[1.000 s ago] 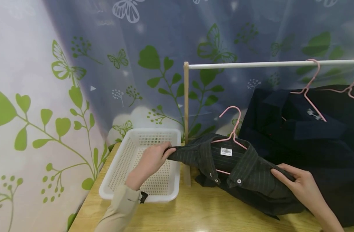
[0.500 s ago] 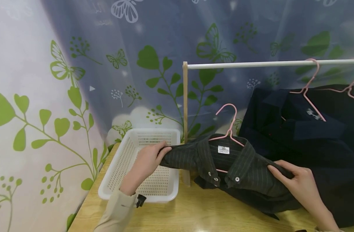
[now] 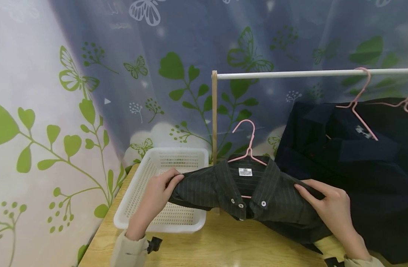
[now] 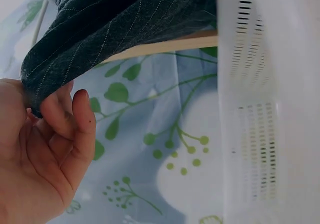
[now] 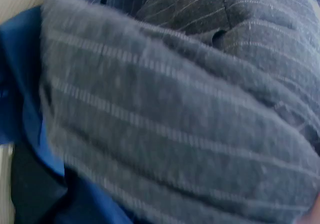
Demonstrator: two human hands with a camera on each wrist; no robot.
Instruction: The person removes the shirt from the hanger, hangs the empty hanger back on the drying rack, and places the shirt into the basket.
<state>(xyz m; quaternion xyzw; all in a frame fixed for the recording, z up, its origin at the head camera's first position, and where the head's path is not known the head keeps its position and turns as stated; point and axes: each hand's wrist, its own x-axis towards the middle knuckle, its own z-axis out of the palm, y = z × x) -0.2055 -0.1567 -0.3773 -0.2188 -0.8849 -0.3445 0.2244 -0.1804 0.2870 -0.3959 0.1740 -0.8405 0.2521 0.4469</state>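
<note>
A dark pinstriped shirt (image 3: 200, 187) with a white neck label is stretched sideways between both hands. A pink hanger (image 3: 249, 147) sits inside its collar, the hook standing up free of the rail. My left hand (image 3: 156, 196) pinches the shirt at the shoulder on the left, over the basket. In the left wrist view the thumb and fingers of that left hand (image 4: 47, 139) grip a fold of the cloth. On the other side my right hand (image 3: 331, 207) pinches the opposite shoulder. Striped cloth (image 5: 175, 109) fills most of the right wrist view, hiding nearly all of the right hand.
A white perforated basket (image 3: 125, 207) stands on the wooden table (image 3: 177, 248) at left. Behind the shirt is a rack with a wooden post (image 3: 214, 111) and white rail (image 3: 284, 75). Dark garments (image 3: 367, 185) hang at right on pink hangers (image 3: 357, 100). A patterned curtain (image 3: 190, 29) backs everything.
Both hands have moved left with the shirt and its hanger, the left hand also slightly lower. The hanger has turned more upright and the collar faces forward more squarely.
</note>
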